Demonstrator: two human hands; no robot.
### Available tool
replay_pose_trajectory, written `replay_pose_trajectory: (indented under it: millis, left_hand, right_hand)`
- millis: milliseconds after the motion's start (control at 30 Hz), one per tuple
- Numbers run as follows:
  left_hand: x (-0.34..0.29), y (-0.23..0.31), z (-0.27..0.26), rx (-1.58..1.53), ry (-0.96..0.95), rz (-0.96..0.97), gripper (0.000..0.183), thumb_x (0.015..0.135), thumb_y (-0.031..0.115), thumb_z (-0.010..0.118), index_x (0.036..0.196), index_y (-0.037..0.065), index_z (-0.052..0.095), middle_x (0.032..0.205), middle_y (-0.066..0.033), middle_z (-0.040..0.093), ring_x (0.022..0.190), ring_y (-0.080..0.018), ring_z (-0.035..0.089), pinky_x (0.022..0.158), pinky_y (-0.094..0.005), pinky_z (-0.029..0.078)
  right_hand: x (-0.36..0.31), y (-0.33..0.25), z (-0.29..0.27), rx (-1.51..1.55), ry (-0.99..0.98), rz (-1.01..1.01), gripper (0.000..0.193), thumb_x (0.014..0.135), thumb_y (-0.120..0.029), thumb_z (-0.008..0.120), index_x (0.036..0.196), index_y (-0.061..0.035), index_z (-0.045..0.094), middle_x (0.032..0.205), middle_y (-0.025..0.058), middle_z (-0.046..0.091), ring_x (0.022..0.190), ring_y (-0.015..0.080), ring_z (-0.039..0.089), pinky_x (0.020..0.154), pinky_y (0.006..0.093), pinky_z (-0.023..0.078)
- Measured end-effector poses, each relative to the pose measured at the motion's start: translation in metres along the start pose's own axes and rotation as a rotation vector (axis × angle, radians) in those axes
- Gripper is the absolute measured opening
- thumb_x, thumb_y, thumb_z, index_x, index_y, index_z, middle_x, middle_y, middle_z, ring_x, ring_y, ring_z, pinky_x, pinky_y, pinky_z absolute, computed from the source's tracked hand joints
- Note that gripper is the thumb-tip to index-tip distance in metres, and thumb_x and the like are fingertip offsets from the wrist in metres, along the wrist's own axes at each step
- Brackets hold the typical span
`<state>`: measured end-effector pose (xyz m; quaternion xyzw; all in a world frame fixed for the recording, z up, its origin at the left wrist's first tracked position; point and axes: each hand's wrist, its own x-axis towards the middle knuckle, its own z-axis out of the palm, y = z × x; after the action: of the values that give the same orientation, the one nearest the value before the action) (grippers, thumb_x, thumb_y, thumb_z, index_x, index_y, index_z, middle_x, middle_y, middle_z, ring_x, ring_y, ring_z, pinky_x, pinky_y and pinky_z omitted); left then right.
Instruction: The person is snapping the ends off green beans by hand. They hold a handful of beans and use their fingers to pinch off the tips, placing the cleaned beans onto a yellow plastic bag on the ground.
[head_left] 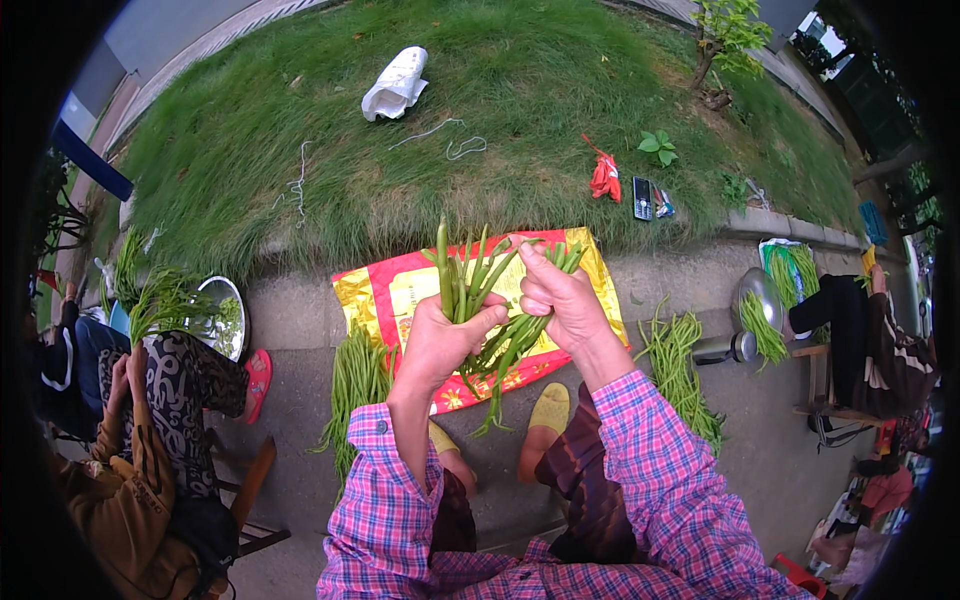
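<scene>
My left hand (438,345) is closed around a bundle of long green beans (461,285), whose ends stick up above the fist and hang down below it. Close beside it, my right hand (563,300) is closed too, with thumb and forefinger pinched at a bean end near the top of the bunch. Some beans hang between the two hands. Beneath them a red and yellow plastic sack (590,290) lies flat on the pavement. One heap of long beans (357,385) lies left of the sack, another heap (682,365) to its right.
My feet in yellow slippers (550,408) stand at the sack's near edge. Seated people handle beans on both sides, near a metal basin (240,345) on the left and a round metal lid (757,298) on the right. A white bag (398,82) and phone (642,198) lie on grass.
</scene>
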<state>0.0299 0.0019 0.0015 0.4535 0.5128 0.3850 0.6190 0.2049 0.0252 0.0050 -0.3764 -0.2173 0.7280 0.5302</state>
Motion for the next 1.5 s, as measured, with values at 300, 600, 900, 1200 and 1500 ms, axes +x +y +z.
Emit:
replay_pose_trajectory:
  millis: [300, 600, 900, 1200, 1500]
  left_hand:
    - [0.007, -0.003, -0.011, -0.311, 0.058, -0.012, 0.029, 0.095, 0.024, 0.063, 0.108, -0.002, 0.065, 0.095, -0.0124, 0.072, 0.07, -0.0133, 0.066, 0.063, -0.0249, 0.053]
    - [0.004, -0.003, -0.008, -0.2, -0.023, -0.003, 0.022, 0.092, 0.014, 0.067, 0.108, -0.002, 0.066, 0.093, -0.0124, 0.071, 0.077, -0.0157, 0.069, 0.07, -0.0261, 0.054]
    - [0.015, -0.014, -0.033, -0.315, 0.267, -0.025, 0.027, 0.095, 0.019, 0.063, 0.112, -0.003, 0.062, 0.094, -0.0155, 0.071, 0.081, -0.0213, 0.071, 0.074, -0.0302, 0.058]
    - [0.014, -0.012, -0.027, -0.272, 0.246, -0.009, 0.028, 0.095, 0.022, 0.063, 0.111, -0.002, 0.063, 0.087, -0.0116, 0.071, 0.076, -0.0174, 0.07, 0.069, -0.0272, 0.056]
    - [0.007, -0.004, -0.015, -0.112, 0.201, -0.003, 0.018, 0.091, 0.016, 0.069, 0.103, 0.003, 0.069, 0.076, -0.0014, 0.066, 0.06, -0.0059, 0.055, 0.054, -0.0209, 0.045]
  right_hand:
    - [0.006, 0.001, -0.009, -0.015, 0.141, -0.122, 0.023, 0.091, -0.023, 0.07, 0.106, -0.0067, 0.064, 0.063, -0.0109, 0.037, 0.049, 0.0018, 0.03, 0.047, 0.0213, 0.027]
    - [0.01, 0.007, -0.015, -0.003, 0.227, -0.177, 0.022, 0.092, -0.025, 0.069, 0.102, -0.0073, 0.063, 0.077, -0.007, 0.051, 0.065, 0.0024, 0.044, 0.05, 0.019, 0.034]
    - [0.017, -0.007, -0.043, -0.145, 0.403, -0.344, 0.023, 0.099, -0.032, 0.057, 0.104, -0.0093, 0.057, 0.105, 0.0071, 0.068, 0.085, 0.0091, 0.059, 0.055, 0.0216, 0.041]
    - [0.018, -0.002, -0.039, -0.127, 0.268, -0.183, 0.03, 0.101, -0.032, 0.052, 0.107, -0.0029, 0.054, 0.099, 0.014, 0.068, 0.091, 0.0238, 0.068, 0.076, 0.0324, 0.056]
    - [0.008, 0.021, -0.015, -0.675, 0.027, -0.044, 0.027, 0.096, -0.025, 0.06, 0.103, 0.0006, 0.065, 0.077, 0.0018, 0.061, 0.06, 0.0105, 0.056, 0.057, 0.0275, 0.048]
